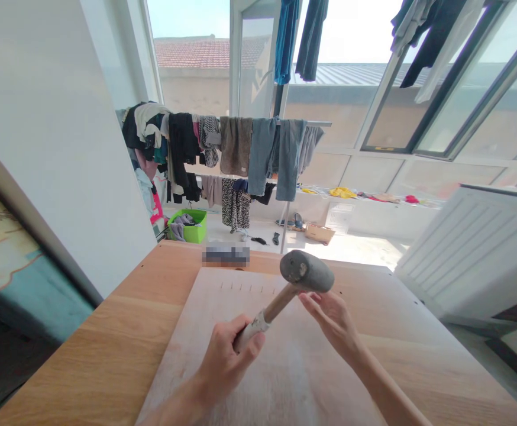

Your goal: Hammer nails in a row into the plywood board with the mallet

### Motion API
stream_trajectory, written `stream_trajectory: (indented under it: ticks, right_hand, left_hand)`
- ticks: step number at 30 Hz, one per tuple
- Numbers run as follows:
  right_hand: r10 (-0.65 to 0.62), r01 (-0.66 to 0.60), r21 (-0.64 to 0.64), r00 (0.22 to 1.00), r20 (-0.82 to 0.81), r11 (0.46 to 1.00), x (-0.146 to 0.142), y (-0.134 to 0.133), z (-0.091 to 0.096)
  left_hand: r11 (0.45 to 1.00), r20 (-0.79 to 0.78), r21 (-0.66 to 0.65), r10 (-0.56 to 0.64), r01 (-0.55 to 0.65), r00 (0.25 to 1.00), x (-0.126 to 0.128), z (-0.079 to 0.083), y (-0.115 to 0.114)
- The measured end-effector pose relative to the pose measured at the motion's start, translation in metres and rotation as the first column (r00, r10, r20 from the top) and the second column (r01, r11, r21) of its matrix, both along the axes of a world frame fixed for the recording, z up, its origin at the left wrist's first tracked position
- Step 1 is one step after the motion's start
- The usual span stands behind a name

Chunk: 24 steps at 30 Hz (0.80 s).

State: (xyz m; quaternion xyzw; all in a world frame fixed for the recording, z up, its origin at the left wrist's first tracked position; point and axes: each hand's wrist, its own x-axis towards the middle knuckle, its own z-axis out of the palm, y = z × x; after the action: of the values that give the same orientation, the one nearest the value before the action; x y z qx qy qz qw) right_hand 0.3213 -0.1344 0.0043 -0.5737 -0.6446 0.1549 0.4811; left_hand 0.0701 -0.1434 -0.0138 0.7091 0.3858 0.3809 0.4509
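A rubber mallet [307,271] with a dark grey head is raised at a tilt above the board. My left hand [227,349] is wrapped round the white-covered grip of its wooden handle. Just under the mallet head, my right hand [332,319] has its fingers stretched out; they are at or touching the head's underside, and I cannot tell which. Below both hands lies a pale wooden board [187,361]. Near its far edge several thin nail-like pieces [241,286] stand in a row, partly hidden behind the mallet.
The board rests on a wooden table [120,337]. A blurred-out dark item [226,255] sits at the far edge. Beyond are a laundry rack [320,123] with clothes, a green basket [200,225] and a cardboard box [319,233]. A white panel [475,236] stands right.
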Motion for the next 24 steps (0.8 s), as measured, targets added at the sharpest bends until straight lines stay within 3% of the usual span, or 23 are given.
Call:
stream_trajectory:
  ticks: [2,4,5,7,10,13,15,17,20,22,24]
  right_hand:
    - [0.306,-0.337,-0.104,0.923,-0.235,0.936,-0.016,-0.015,0.015]
    - [0.428,-0.535,-0.14,0.784,-0.449,0.833,-0.03,-0.028,0.022]
    - [0.44,-0.574,-0.123,0.733,-0.519,0.81,-0.035,-0.032,0.022]
    - [0.43,-0.581,-0.073,0.676,-0.599,0.811,-0.04,-0.037,0.019]
    - [0.389,-0.511,-0.019,0.678,-0.624,0.86,-0.037,-0.038,0.018]
    - [0.306,-0.385,0.013,0.712,-0.632,0.923,-0.033,-0.045,0.033]
    - [0.236,-0.265,0.064,0.691,-0.684,0.962,-0.036,-0.053,0.049]
    - [0.19,-0.206,0.087,0.56,-0.806,0.975,-0.047,-0.064,0.061]
    - [0.056,-0.265,-0.02,0.277,-0.959,0.964,-0.067,-0.076,0.061]
    - [-0.073,-0.297,-0.126,0.183,-0.98,0.947,-0.077,-0.079,0.049]
    - [-0.154,-0.346,-0.195,0.142,-0.978,0.918,-0.08,-0.077,0.03]
  left_hand:
    - [0.998,0.015,-0.063,-0.032,0.032,0.999,0.002,-0.002,-0.001]
    - [0.987,0.057,-0.138,-0.077,0.085,0.995,0.005,-0.003,-0.003]
    - [0.979,0.086,-0.166,-0.104,0.117,0.991,0.007,-0.003,-0.004]
    - [0.964,0.149,-0.187,-0.162,0.189,0.975,0.009,0.0,-0.005]
    - [0.953,0.209,-0.179,-0.205,0.244,0.956,0.009,0.007,-0.004]
    - [0.976,0.219,-0.154,-0.119,0.154,0.969,0.004,0.011,0.002]
    - [0.984,0.256,-0.157,-0.042,0.085,0.966,0.0,0.012,0.007]
    - [0.979,0.313,-0.199,0.021,0.043,0.95,-0.002,0.011,0.012]
    - [0.966,0.352,-0.258,0.092,0.001,0.932,-0.002,0.009,0.019]
    - [0.963,0.352,-0.271,0.108,-0.009,0.93,-0.001,0.007,0.023]
    - [0.963,0.33,-0.271,0.096,-0.003,0.939,-0.002,0.005,0.025]
